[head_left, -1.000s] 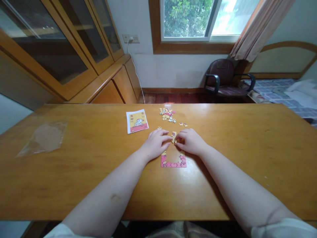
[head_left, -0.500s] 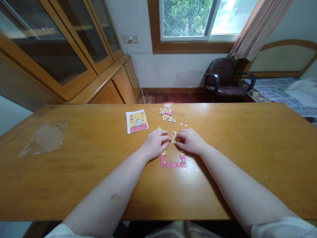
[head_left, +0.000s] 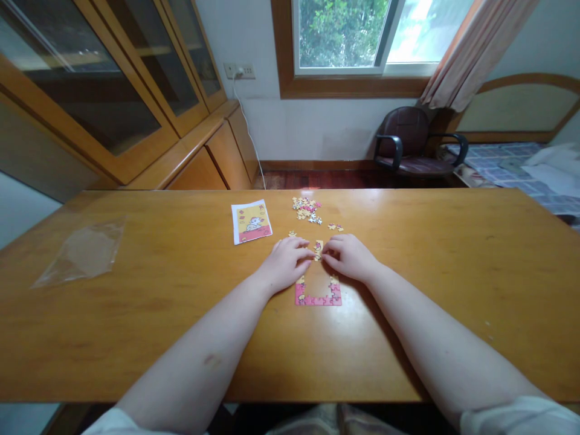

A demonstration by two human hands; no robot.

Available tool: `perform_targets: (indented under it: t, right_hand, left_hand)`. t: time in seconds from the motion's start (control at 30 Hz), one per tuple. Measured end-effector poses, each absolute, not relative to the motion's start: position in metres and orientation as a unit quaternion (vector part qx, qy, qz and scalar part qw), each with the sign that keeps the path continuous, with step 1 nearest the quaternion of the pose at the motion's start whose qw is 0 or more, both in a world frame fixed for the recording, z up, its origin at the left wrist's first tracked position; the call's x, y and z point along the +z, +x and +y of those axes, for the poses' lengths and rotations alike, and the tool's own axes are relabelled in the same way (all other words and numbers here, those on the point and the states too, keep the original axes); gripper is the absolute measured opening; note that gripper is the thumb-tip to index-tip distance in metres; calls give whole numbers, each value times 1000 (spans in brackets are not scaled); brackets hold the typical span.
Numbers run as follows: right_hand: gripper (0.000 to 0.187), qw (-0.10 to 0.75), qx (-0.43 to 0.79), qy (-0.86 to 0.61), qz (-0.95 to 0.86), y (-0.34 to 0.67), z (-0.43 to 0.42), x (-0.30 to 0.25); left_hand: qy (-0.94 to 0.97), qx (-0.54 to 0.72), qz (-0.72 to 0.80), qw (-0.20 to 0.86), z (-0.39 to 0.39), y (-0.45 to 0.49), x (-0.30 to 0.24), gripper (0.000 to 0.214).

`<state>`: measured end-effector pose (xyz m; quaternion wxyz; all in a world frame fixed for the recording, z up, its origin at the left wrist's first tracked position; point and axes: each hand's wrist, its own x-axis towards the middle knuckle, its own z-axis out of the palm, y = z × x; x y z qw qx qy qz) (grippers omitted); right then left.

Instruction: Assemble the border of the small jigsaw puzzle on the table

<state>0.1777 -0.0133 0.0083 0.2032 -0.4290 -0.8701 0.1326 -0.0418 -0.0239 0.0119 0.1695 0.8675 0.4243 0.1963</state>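
Observation:
A small strip of joined yellow jigsaw puzzle pieces [head_left: 319, 246] lies on the table between my hands. From the left, my left hand [head_left: 290, 260] pinches its lower edge with bent fingers. My right hand [head_left: 348, 257] grips the same strip from the right, fingers curled and thumb close to the index finger. Just below is a U-shaped puzzle border [head_left: 319, 301], pink along the bottom with yellow at its upper ends; my left hand sits close to its left top. Some yellow pieces [head_left: 292, 234] show beyond my left fingers, partly hidden by them.
Farther back lies a pile of loose pieces [head_left: 306, 208], with a few more pieces [head_left: 335, 227] to its right. A picture card [head_left: 252, 222] lies left of the pile. A clear plastic bag [head_left: 84, 251] rests at the far left of the wooden table [head_left: 181, 338].
Almost nothing differs. My right fingertips have shifted very slightly to the right at the strip, and the whole view has moved a touch.

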Motion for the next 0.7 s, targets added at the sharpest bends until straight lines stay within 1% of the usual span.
perform_targets:
  t: [0.07,0.2,0.23,0.37,0.5,0.6,0.7]
  right_hand:
    - [14,208,116,-442,-865,178,-13,9]
    - [33,202,112,-438,-869,177,-15,10]
    - [36,196,116,-433,-872,177,-16,10]
    - [30,184,126,-433,-873,176,-17,10]
    - [26,191,126,-437,-870,179,-14,8]
    - [26,201,126,-437,-868,182,-12,6]
    - [25,209,127,-436,-866,183,-10,5]
  left_hand:
    - [863,201,433,166,-23,-42,12,21]
    - [831,234,479,162,-21,-43,11,22]
    - [818,247,493,163,-20,-43,11,22]
    - [776,292,530,175,-16,-45,11,20]
    - [762,315,539,172,-13,-49,11,18]
    - [781,298,526,156,-13,-52,15,18]
    - [852,237,438,161,-18,-51,21,18]
